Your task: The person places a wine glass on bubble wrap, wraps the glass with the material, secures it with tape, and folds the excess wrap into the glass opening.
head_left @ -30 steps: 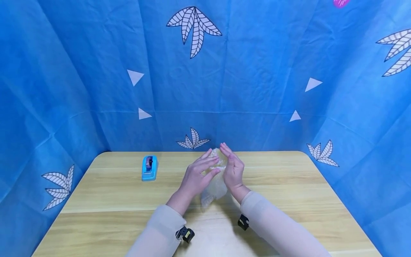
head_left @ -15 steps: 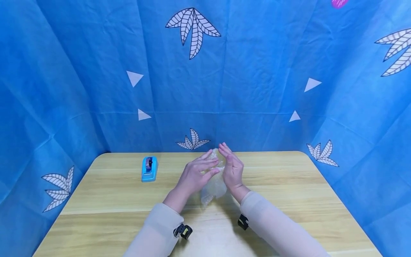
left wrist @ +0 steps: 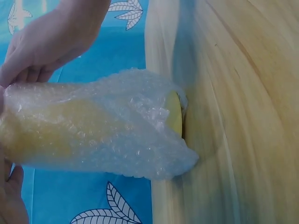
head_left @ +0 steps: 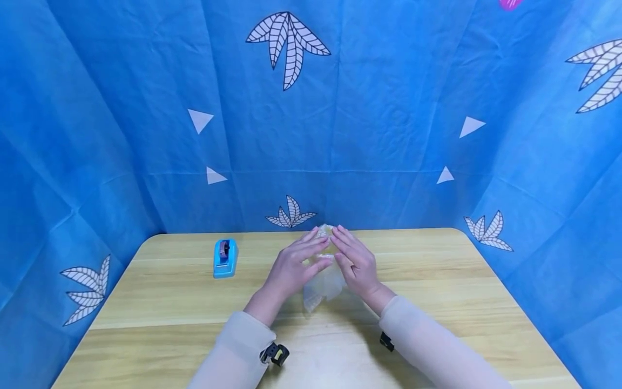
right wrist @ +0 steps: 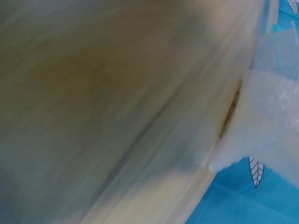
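Note:
A yellow cylindrical thing stands on the table, wrapped in translucent bubble wrap (head_left: 324, 283). Its yellow base (left wrist: 174, 114) shows at the wrap's lower edge in the left wrist view. My left hand (head_left: 295, 266) holds the upper part from the left, fingers and thumb bent round it. From the right my right hand (head_left: 358, 267) holds the same part, its fingertips close to the left ones near the top. The loose lower edge of the wrap (right wrist: 266, 121) flares out at the table in the right wrist view, where neither hand appears.
A blue tape dispenser (head_left: 225, 258) with a roll of tape stands at the back left of the wooden table (head_left: 437, 302). A blue cloth (head_left: 389, 108) with white leaf prints hangs behind the table and along both sides.
My right hand has turned from nearly upright to leaning in, its fingers lowered onto the wrap and its wrist swung outward to the right. My left hand stays about where it was.

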Demonstrator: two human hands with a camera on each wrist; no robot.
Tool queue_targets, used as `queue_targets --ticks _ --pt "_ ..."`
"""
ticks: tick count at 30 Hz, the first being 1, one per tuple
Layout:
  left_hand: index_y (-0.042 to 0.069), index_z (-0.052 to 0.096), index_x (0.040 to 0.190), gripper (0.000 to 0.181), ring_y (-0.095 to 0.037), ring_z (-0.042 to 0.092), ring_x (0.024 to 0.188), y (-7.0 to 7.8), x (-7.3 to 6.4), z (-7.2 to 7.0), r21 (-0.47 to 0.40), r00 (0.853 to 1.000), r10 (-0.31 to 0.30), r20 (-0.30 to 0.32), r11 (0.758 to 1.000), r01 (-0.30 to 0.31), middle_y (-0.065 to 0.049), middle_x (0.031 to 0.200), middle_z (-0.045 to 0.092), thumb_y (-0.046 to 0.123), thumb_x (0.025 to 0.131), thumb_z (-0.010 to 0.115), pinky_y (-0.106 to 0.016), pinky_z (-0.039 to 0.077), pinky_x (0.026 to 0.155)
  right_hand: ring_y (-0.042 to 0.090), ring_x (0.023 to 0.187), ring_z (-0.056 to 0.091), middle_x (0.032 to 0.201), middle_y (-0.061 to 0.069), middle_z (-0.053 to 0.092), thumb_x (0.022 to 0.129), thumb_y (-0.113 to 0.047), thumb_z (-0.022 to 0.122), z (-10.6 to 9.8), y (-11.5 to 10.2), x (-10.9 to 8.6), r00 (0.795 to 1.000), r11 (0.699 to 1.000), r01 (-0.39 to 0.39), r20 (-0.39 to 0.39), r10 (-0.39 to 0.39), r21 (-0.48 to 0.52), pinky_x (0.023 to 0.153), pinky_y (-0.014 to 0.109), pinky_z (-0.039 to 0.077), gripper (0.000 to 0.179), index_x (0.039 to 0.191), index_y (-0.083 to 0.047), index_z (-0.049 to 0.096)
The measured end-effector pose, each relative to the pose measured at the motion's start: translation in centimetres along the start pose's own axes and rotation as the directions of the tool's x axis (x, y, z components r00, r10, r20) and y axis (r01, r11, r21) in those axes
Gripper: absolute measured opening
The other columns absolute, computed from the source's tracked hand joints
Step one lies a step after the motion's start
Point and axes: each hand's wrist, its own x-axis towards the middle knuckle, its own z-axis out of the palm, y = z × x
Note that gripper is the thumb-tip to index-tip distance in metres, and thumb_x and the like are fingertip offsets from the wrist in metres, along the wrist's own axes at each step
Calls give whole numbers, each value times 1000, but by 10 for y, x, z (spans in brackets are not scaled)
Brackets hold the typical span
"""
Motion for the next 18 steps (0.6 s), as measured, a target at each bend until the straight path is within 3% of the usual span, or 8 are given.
queue_targets --ticks 8,18 --pt "12 63 135 38 -21 43 140 -3 -6 -4 -20 999 48 13 999 -48 -2 141 57 22 99 63 -42 37 113 33 125 58 127 21 64 105 -32 54 -9 1 -1 995 997 77 64 -75 -24 108 36 44 43 124 4 67" --pt "7 65 130 33 -23 48 136 -7 -8 -2 -32 996 82 -38 996 -83 -6 136 61 16 98 63 -38 40 111 32 128 56 132 19 62 105 -33 53 -9 3 -1 990 998 67 124 -64 -20 108 36 44 43 127 3 65"
